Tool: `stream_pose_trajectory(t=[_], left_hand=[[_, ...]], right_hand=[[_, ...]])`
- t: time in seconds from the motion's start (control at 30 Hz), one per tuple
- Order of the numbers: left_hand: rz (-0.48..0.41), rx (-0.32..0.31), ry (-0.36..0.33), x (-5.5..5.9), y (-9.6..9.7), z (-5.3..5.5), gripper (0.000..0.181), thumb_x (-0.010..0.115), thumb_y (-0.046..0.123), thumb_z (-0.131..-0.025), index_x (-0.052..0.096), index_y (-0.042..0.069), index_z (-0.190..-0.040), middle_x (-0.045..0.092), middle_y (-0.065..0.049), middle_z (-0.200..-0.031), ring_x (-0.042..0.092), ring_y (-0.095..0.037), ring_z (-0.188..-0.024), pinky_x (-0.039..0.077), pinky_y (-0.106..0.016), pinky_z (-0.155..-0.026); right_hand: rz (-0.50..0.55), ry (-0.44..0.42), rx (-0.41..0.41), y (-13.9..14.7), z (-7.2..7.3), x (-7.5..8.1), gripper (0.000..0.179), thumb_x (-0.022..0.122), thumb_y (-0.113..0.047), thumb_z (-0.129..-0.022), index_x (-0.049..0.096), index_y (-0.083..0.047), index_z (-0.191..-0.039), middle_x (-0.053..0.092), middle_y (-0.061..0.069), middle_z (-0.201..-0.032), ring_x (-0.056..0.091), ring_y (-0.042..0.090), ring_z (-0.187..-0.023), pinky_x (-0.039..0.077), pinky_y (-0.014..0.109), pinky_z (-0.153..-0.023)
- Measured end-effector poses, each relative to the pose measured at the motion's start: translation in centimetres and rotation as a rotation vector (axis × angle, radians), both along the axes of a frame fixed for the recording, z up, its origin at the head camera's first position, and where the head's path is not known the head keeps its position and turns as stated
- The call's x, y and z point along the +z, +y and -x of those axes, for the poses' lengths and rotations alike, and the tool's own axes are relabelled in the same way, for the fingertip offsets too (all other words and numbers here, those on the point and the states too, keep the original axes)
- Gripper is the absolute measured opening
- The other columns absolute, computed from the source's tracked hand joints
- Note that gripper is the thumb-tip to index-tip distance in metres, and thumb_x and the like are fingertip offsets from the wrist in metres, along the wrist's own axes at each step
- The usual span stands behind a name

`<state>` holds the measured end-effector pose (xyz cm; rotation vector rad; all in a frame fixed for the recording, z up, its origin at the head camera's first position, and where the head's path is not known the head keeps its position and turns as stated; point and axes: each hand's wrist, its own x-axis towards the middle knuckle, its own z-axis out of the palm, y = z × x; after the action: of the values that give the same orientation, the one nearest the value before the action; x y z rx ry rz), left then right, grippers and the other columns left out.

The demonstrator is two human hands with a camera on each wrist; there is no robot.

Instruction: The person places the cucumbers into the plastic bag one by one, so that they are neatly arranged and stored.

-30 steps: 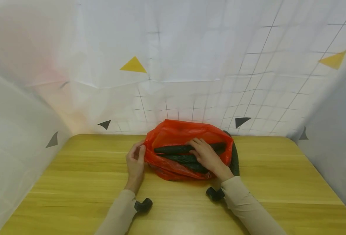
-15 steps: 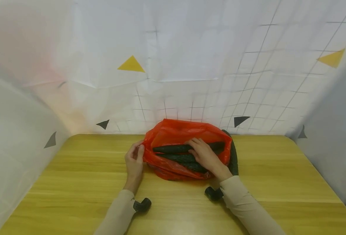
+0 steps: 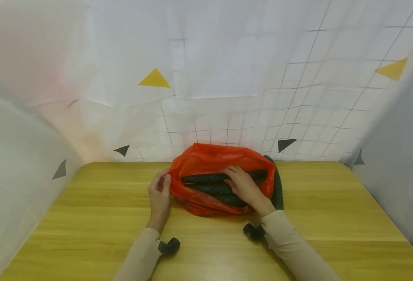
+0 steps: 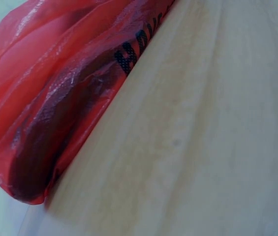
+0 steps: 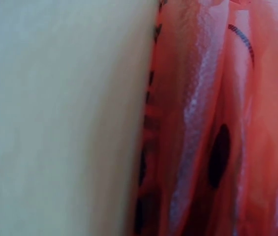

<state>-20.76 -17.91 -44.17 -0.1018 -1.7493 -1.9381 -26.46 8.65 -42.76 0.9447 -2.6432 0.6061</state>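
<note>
A red plastic bag lies at the back of the table, its mouth facing up. Inside are several dark green cucumbers; the rear cucumber passes under the fingers of my right hand, which grips it from above. In front of it lies another cucumber. My left hand pinches the bag's left edge between thumb and fingers. In the left wrist view, a long dark shape shows through the plastic. The right wrist view holds the red bag's side, with neither hand's fingers showing there.
One more cucumber lies outside the bag, against its right side. The yellow wooden table ends at white sheeting behind, with more sheeting at both sides. A black wrist camera juts from the left sleeve, another from the right.
</note>
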Motion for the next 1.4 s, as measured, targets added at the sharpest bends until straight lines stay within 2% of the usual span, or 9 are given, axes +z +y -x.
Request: stream_pose_trajectory(t=[0.2,0.63,0.73,0.97,1.13,1.4], left_hand=[[-0.01,0.008,0.009,-1.2,-0.3,0.7,0.029,0.058,0.016,-0.094,0.063,-0.001,-0.116,0.066,0.002,-0.107,0.06,-0.009,-0.094,0.051,-0.015,-0.085],[-0.009,0.013,-0.012,-1.2,-0.2,0.6,0.029,0.058,0.018,-0.094,0.063,0.001,-0.116,0.065,0.001,-0.107,0.06,-0.01,-0.094,0.05,-0.015,-0.086],[-0.011,0.005,-0.026,-1.0,-0.2,0.4,0.028,0.058,0.016,-0.094,0.063,0.0,-0.117,0.065,0.003,-0.108,0.06,-0.009,-0.094,0.051,-0.015,-0.085],[0.01,0.015,-0.012,0.7,0.3,-0.7,0.028,0.056,0.01,-0.094,0.06,-0.008,-0.115,0.066,0.005,-0.103,0.06,-0.006,-0.09,0.05,-0.014,-0.083],[-0.003,0.022,-0.031,0.9,0.5,-0.8,0.028,0.057,0.01,-0.094,0.061,-0.008,-0.115,0.066,0.007,-0.101,0.059,-0.006,-0.088,0.051,-0.014,-0.081],[0.013,0.026,-0.006,0.8,0.4,-0.7,0.027,0.056,0.01,-0.094,0.061,-0.008,-0.113,0.066,0.007,-0.1,0.06,-0.005,-0.089,0.05,-0.013,-0.08]], right_hand=[[0.017,-0.024,-0.019,0.0,0.1,-0.1,0.031,0.064,-0.009,-0.089,0.062,-0.014,-0.119,0.064,0.002,-0.113,0.058,0.024,-0.106,0.05,0.043,-0.091],[0.035,-0.079,-0.033,0.1,0.2,-0.3,0.029,0.063,-0.009,-0.089,0.064,-0.013,-0.118,0.065,0.004,-0.114,0.059,0.026,-0.108,0.049,0.045,-0.093],[0.04,-0.08,-0.036,0.1,0.3,-0.5,0.028,0.064,-0.01,-0.089,0.064,-0.011,-0.117,0.066,0.005,-0.114,0.06,0.026,-0.107,0.049,0.045,-0.093],[0.062,-0.092,-0.037,0.2,0.1,-0.4,0.025,0.064,-0.01,-0.089,0.066,-0.011,-0.114,0.066,0.005,-0.112,0.061,0.026,-0.106,0.049,0.044,-0.092],[0.073,-0.108,-0.047,0.4,0.0,-0.2,0.024,0.065,-0.014,-0.089,0.066,-0.012,-0.113,0.066,0.004,-0.113,0.062,0.024,-0.106,0.051,0.043,-0.09],[0.265,-0.08,-0.087,1.5,-0.1,1.1,0.007,0.067,-0.018,-0.088,0.067,-0.016,-0.094,0.067,-0.003,-0.092,0.063,0.013,-0.085,0.053,0.035,-0.077]])
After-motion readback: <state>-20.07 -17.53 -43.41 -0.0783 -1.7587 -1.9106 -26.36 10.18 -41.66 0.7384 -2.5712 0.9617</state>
